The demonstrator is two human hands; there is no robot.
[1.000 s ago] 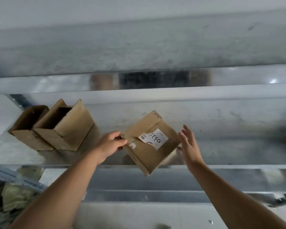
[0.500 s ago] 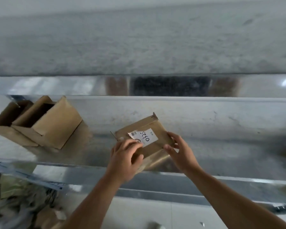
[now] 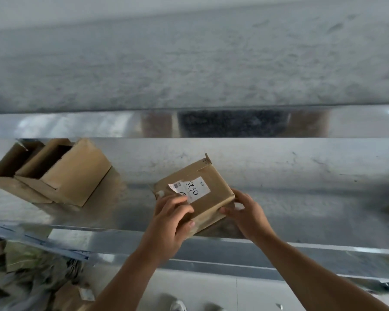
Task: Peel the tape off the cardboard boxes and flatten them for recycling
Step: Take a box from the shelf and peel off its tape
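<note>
Shelf surface [image 3: 312, 205]: free passage right of sealed box [image 3: 211, 187], out to frame edge.
Left: two open boxes [image 3: 63, 176], touching each other, well apart from sealed box; passable gap between.
Behind: back panel [image 3: 256, 158] near sealed box's far corner.
Above: horizontal beam [image 3: 76, 125] caps opening.
Near side: left hand [image 3: 170, 223] and right hand [image 3: 245, 215] hold sealed box, blocking front approach.

A shiny metal tabletop [image 3: 301, 203] bears a closed cardboard box [image 3: 220, 187] with a white label [image 3: 195, 187], set at the front edge. Well to the left of that box and farther back lie two open cardboard boxes [image 3: 76, 171], tipped over and touching each other.
</note>
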